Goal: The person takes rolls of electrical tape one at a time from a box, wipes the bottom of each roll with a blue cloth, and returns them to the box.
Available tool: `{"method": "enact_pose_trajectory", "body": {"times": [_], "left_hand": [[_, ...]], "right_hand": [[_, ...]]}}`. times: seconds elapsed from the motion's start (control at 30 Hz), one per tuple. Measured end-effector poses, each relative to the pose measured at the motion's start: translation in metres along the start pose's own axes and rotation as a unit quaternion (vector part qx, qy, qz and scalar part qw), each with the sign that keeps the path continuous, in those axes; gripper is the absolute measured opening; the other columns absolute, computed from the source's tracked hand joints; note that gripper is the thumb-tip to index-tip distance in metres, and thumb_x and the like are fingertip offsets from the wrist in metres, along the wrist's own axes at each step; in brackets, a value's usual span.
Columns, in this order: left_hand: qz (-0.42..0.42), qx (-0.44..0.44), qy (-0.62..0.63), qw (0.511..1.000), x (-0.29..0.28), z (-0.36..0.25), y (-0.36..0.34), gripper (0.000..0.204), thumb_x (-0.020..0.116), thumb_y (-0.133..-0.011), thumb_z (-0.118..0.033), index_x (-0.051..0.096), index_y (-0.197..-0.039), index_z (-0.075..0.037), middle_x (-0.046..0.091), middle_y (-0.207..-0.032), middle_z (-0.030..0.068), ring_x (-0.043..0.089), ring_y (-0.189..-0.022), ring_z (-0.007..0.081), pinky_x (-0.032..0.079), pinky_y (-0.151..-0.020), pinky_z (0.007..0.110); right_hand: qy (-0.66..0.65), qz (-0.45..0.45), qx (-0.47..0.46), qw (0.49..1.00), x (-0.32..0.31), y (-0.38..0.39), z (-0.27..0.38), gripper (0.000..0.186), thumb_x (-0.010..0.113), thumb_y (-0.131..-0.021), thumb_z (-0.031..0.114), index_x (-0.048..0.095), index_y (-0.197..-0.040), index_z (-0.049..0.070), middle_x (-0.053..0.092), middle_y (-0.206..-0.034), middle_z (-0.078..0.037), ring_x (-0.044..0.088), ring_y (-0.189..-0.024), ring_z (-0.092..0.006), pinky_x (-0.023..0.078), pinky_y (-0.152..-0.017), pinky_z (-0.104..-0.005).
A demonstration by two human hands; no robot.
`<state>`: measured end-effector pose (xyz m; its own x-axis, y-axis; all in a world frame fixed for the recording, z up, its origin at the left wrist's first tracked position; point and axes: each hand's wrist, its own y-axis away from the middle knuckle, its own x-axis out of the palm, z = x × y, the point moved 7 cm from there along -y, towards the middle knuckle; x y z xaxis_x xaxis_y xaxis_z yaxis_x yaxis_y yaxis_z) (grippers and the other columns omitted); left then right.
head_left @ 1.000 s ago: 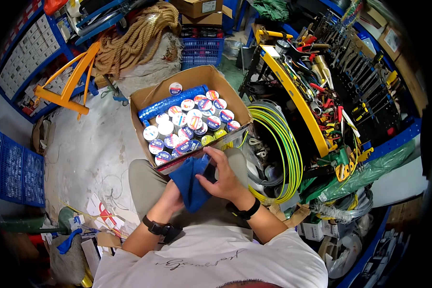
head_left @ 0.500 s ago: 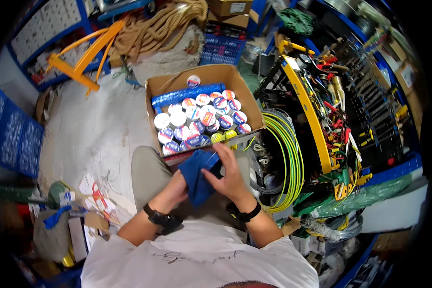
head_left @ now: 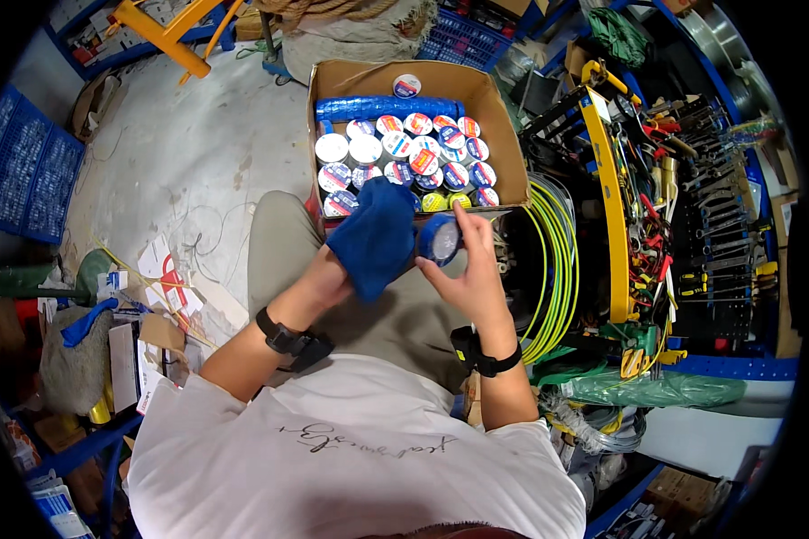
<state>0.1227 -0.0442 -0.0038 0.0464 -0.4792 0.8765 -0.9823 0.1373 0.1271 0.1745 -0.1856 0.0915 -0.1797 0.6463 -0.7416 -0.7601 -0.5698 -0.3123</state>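
Note:
Just before the near side of the cardboard box, my left hand holds a dark blue cloth, which covers most of its fingers. My right hand grips a blue tape roll between thumb and fingers, beside the cloth. Inside the box stand several round rolls with white, printed tops, a few yellow-green rolls at the near side, and a long blue wrapped stack along the back.
A yellow-edged tool rack full of wrenches and pliers is at right, with yellow-green cable coils beside it. Blue crates stand at left, an orange metal frame at the back left, and loose cartons and papers on the floor.
The view has shifted, so the box sits higher and further right. My right hand has drawn to the right of the cloth with the tape roll, which now shows its face.

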Motion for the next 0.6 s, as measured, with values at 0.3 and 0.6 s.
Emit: {"method": "enact_pose_trajectory", "body": {"times": [0.3, 0.6], "left_hand": [[0.008, 0.13, -0.243, 0.961, 0.006, -0.002, 0.001, 0.048, 0.048, -0.094, -0.019, 0.031, -0.137, -0.005, 0.045, -0.13, 0.0085, 0.049, -0.116, 0.018, 0.041, -0.098, 0.033], [-0.05, 0.013, -0.019, 0.998, -0.027, 0.017, 0.0, 0.039, 0.046, -0.095, -0.028, 0.045, -0.126, -0.005, 0.056, -0.117, 0.0074, 0.057, -0.103, 0.016, 0.047, -0.09, 0.031]], "right_hand": [[-0.076, 0.044, 0.006, 0.996, 0.028, -0.003, 0.027, 0.075, 0.077, -0.067, 0.015, 0.037, -0.127, -0.005, 0.051, -0.118, -0.023, 0.051, -0.111, -0.0355, 0.043, -0.092, -0.0381], [-0.068, 0.162, -0.144, 0.974, 0.038, 0.001, 0.054, 0.067, 0.07, -0.066, 0.002, 0.041, -0.127, 0.004, 0.046, -0.124, -0.019, 0.046, -0.115, -0.0359, 0.04, -0.096, -0.0396]]}}
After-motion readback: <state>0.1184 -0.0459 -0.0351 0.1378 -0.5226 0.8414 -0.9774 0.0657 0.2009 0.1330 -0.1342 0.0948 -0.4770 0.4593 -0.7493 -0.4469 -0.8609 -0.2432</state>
